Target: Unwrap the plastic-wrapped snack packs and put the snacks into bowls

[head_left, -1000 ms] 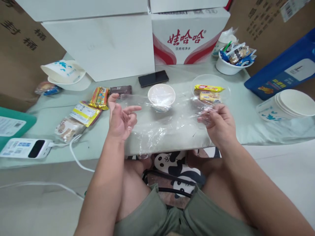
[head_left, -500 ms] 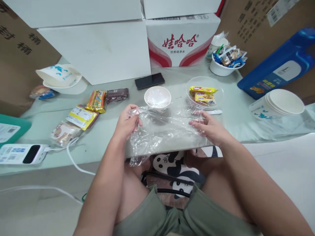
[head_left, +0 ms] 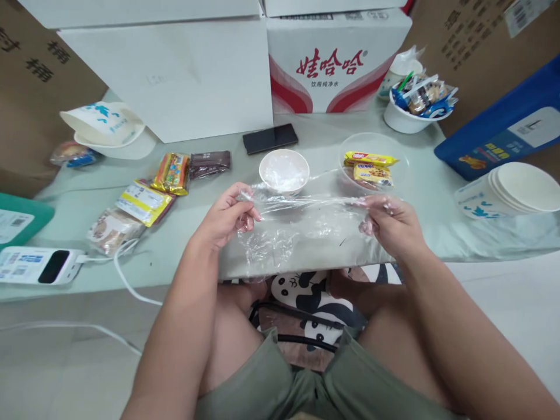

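Observation:
A sheet of clear plastic film (head_left: 301,224) is stretched between my two hands above the table's front edge, its lower part hanging loose and crumpled. My left hand (head_left: 230,217) pinches one end of it. The other end is gripped by my right hand (head_left: 394,224), thumb and fingers pressed together. Just beyond the film stands a white paper bowl (head_left: 284,171) with a shiny, see-through layer over its mouth. Behind and to the right, a clear round lid or dish (head_left: 400,154) carries yellow snack packets (head_left: 371,169).
A black phone (head_left: 270,139) lies behind the bowl. Wrapped snacks (head_left: 172,174) and a white power bank (head_left: 44,265) with a cable sit at left. On the right are stacked paper cups (head_left: 503,189), a blue bottle (head_left: 494,128) and a filled white bowl (head_left: 411,121). Boxes (head_left: 175,76) line the back.
My hands have moved apart, the right one outward, and the film between them is pulled into a tauter line. The view has shifted slightly.

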`<state>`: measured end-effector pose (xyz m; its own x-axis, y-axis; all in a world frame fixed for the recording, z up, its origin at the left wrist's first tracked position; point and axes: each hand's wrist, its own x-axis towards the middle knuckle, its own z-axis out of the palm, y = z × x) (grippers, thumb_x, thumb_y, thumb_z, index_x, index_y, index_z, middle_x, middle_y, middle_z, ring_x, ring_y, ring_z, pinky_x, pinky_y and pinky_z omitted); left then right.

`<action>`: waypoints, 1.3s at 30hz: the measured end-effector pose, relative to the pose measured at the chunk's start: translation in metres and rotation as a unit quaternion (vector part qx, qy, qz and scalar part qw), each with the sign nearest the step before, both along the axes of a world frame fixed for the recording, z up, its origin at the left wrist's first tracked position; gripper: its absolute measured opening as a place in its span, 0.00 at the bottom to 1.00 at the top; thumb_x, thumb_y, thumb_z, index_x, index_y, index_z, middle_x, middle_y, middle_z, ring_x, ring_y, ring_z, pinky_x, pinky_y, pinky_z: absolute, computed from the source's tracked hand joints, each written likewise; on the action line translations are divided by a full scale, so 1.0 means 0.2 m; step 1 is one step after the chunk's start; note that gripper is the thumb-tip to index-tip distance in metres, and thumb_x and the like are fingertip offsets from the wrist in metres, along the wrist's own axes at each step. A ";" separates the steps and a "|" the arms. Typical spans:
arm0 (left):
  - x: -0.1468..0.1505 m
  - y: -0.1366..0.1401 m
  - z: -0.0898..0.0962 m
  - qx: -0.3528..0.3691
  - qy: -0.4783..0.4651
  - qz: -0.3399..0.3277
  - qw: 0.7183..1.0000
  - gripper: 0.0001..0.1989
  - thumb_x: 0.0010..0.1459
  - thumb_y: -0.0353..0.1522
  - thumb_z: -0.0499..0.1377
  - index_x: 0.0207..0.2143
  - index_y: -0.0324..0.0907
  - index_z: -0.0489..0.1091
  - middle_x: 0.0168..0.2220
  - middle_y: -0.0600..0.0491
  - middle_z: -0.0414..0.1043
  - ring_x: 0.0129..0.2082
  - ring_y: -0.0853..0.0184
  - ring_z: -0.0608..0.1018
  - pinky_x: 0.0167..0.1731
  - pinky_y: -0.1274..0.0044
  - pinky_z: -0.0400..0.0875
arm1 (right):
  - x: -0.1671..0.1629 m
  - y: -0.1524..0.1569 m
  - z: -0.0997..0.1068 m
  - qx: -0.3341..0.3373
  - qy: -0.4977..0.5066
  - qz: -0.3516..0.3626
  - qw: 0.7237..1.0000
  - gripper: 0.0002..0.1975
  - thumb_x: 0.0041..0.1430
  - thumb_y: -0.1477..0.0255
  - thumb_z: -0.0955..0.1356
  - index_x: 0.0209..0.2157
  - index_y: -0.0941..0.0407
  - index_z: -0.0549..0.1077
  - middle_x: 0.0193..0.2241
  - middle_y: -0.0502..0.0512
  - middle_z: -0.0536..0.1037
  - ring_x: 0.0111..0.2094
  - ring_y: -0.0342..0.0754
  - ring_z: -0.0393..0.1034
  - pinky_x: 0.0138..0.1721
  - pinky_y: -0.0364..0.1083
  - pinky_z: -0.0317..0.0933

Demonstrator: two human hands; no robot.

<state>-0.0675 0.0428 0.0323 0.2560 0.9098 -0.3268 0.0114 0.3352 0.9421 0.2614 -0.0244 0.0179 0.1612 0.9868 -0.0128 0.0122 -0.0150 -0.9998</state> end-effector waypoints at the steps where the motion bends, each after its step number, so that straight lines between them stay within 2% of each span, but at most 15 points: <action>1: 0.00 0.00 0.00 -0.002 -0.025 0.001 1.000 0.16 0.46 0.34 0.66 0.36 0.46 0.63 0.19 0.60 0.74 0.12 0.72 0.70 0.12 0.83 0.56 | 0.01 -0.01 0.00 0.010 0.024 0.006 1.000 0.06 0.50 0.69 0.76 0.26 0.53 0.76 0.40 0.53 0.82 0.15 0.36 0.60 0.18 0.45 0.60; 3: 0.00 0.00 0.01 0.006 -0.072 0.013 0.997 0.14 0.46 0.33 0.66 0.31 0.45 0.62 0.17 0.61 0.71 0.11 0.73 0.68 0.12 0.83 0.57 | 0.03 -0.04 0.02 0.024 0.072 0.023 0.997 0.09 0.46 0.72 0.77 0.21 0.54 0.75 0.47 0.51 0.82 0.14 0.32 0.54 0.17 0.44 0.57; 5: 0.00 0.00 0.01 0.016 -0.099 0.031 0.995 0.13 0.46 0.31 0.66 0.26 0.44 0.61 0.17 0.60 0.70 0.13 0.75 0.69 0.14 0.84 0.60 | 0.05 -0.06 0.05 0.030 0.111 0.033 0.993 0.11 0.46 0.71 0.78 0.19 0.54 0.73 0.48 0.48 0.82 0.14 0.29 0.48 0.15 0.42 0.54; 8: 0.00 0.01 -0.01 0.010 -0.100 0.051 0.994 0.10 0.48 0.31 0.65 0.27 0.43 0.64 0.18 0.60 0.70 0.15 0.75 0.71 0.16 0.84 0.63 | 0.06 -0.07 0.06 0.020 0.137 0.017 0.990 0.09 0.49 0.68 0.78 0.25 0.49 0.76 0.46 0.44 0.82 0.14 0.30 0.44 0.14 0.40 0.50; 9: 0.00 0.01 -0.01 0.003 -0.094 0.054 0.994 0.09 0.50 0.31 0.65 0.29 0.44 0.65 0.18 0.60 0.70 0.16 0.74 0.71 0.17 0.83 0.63 | 0.06 -0.07 0.06 0.013 0.135 0.008 0.991 0.09 0.49 0.68 0.79 0.30 0.46 0.77 0.46 0.44 0.81 0.15 0.31 0.48 0.15 0.40 0.52; 13: 0.02 0.01 -0.03 -0.003 -0.075 0.059 0.995 0.07 0.55 0.32 0.64 0.36 0.45 0.68 0.21 0.58 0.73 0.18 0.72 0.73 0.19 0.82 0.67 | 0.04 -0.06 0.01 -0.063 0.058 0.019 0.996 0.33 0.44 0.68 0.80 0.52 0.38 0.71 0.49 0.47 0.78 0.29 0.43 0.71 0.27 0.45 0.69; 14: 0.03 0.01 -0.03 0.005 -0.071 0.066 0.995 0.06 0.56 0.31 0.63 0.36 0.45 0.69 0.22 0.58 0.74 0.20 0.72 0.75 0.21 0.82 0.68 | 0.04 -0.06 0.00 -0.088 0.012 0.031 0.996 0.33 0.44 0.68 0.79 0.53 0.40 0.71 0.48 0.49 0.78 0.31 0.45 0.73 0.29 0.47 0.70; 16: 0.04 0.01 -0.03 0.018 -0.061 0.083 0.995 0.04 0.56 0.29 0.63 0.33 0.43 0.69 0.24 0.56 0.75 0.23 0.71 0.77 0.24 0.82 0.71 | 0.04 -0.06 -0.03 -0.099 -0.098 0.048 0.989 0.24 0.45 0.69 0.78 0.46 0.48 0.75 0.43 0.52 0.78 0.33 0.48 0.73 0.33 0.49 0.69; 19: 0.04 0.01 -0.04 0.021 -0.048 0.097 0.994 0.05 0.53 0.25 0.61 0.26 0.41 0.70 0.25 0.55 0.74 0.25 0.72 0.78 0.26 0.82 0.72 | 0.04 -0.08 -0.02 -0.007 -0.191 0.030 0.981 0.07 0.48 0.69 0.75 0.29 0.53 0.75 0.38 0.54 0.78 0.40 0.52 0.73 0.43 0.52 0.68; 21: 0.03 0.02 -0.04 0.023 -0.046 0.091 0.995 0.05 0.49 0.24 0.60 0.23 0.40 0.70 0.24 0.55 0.73 0.25 0.72 0.77 0.26 0.81 0.73 | 0.05 -0.09 0.00 0.054 -0.191 0.013 0.980 0.05 0.49 0.70 0.74 0.24 0.53 0.75 0.38 0.55 0.77 0.47 0.55 0.73 0.49 0.54 0.67; 23: 0.01 0.02 -0.04 0.029 -0.054 0.066 0.996 0.04 0.45 0.25 0.60 0.21 0.40 0.71 0.24 0.53 0.74 0.24 0.71 0.77 0.27 0.79 0.73 | 0.07 -0.10 0.01 0.069 -0.188 0.013 0.980 0.05 0.50 0.70 0.73 0.23 0.53 0.75 0.39 0.56 0.77 0.49 0.56 0.73 0.52 0.55 0.66; 28: 0.00 0.03 -0.05 0.013 -0.064 0.005 0.998 0.12 0.51 0.39 0.63 0.22 0.40 0.74 0.28 0.48 0.76 0.29 0.64 0.79 0.30 0.75 0.76 | 0.15 -0.10 -0.01 0.011 -0.236 0.039 0.971 0.02 0.49 0.72 0.72 0.26 0.53 0.80 0.44 0.58 0.77 0.53 0.58 0.72 0.55 0.58 0.65; 32: 0.01 0.01 -0.09 0.060 0.034 -0.031 0.997 0.12 0.44 0.31 0.70 0.33 0.41 0.74 0.32 0.53 0.75 0.32 0.65 0.81 0.31 0.76 0.75 | 0.20 -0.10 -0.02 -0.001 -0.310 0.102 0.945 0.07 0.49 0.74 0.69 0.28 0.53 0.81 0.47 0.59 0.76 0.55 0.59 0.71 0.58 0.60 0.64; 35: 0.01 0.01 -0.12 0.107 0.071 -0.066 0.989 0.18 0.43 0.23 0.65 0.40 0.42 0.72 0.38 0.53 0.76 0.32 0.68 0.81 0.29 0.79 0.70 | 0.20 -0.14 0.02 0.076 -0.331 0.103 0.935 0.15 0.47 0.74 0.69 0.38 0.49 0.81 0.52 0.59 0.74 0.60 0.63 0.68 0.62 0.64 0.60; 39: 0.01 0.01 -0.12 0.151 0.050 -0.087 0.983 0.27 0.42 0.19 0.59 0.46 0.44 0.70 0.45 0.53 0.77 0.29 0.72 0.80 0.31 0.79 0.69 | 0.12 -0.16 0.10 0.211 -0.195 -0.007 0.958 0.14 0.55 0.67 0.71 0.45 0.45 0.75 0.50 0.59 0.76 0.58 0.62 0.70 0.61 0.61 0.62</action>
<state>-0.0652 0.0443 0.0085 0.3971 0.9143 -0.0798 0.1424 0.0245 0.9895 0.2851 -0.0567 0.0379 0.0858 0.8889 0.4500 0.3886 0.3861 -0.8366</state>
